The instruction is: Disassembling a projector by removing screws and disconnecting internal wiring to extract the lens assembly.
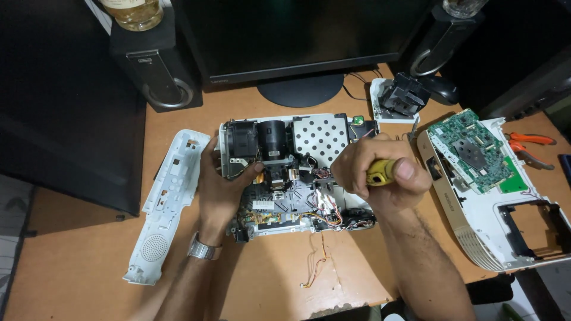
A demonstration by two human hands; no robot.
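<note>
An opened projector chassis (pixel 297 172) lies in the middle of the wooden desk, its black lens block, perforated metal shield and loose wires exposed. My left hand (pixel 223 187) grips the chassis at its left side, thumb resting on the black optical block. My right hand (pixel 380 172) is closed around a yellow-handled screwdriver (pixel 379 172), held over the right part of the chassis; the tip is hidden behind the fist. A metal watch sits on my left wrist.
A white side panel (pixel 169 205) lies at the left. The white top cover (pixel 505 220) with a green circuit board (pixel 473 148) rests at the right. Orange-handled pliers (pixel 529 142), a monitor stand (pixel 300 89), two speakers and a black fan part (pixel 401 95) stand behind.
</note>
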